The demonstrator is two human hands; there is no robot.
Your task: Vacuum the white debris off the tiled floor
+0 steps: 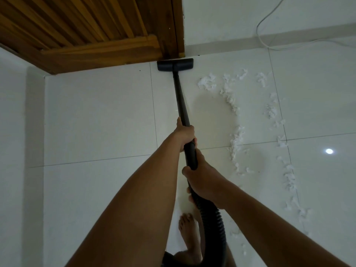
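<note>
A black vacuum wand (180,97) runs from my hands to a flat black floor head (175,64), which lies against the foot of the wooden door. My left hand (185,134) grips the wand higher up. My right hand (204,181) grips the handle where the ribbed black hose (213,222) begins. White fluffy debris (231,97) lies in a curved trail on the glossy white tiled floor (100,116), to the right of the wand, from near the wall down to the lower right.
A slatted wooden door (81,26) and its frame fill the upper left. White walls stand at the left and at the back. A thin white cable (259,33) hangs down the back wall to the floor. My bare foot (189,236) stands beside the hose.
</note>
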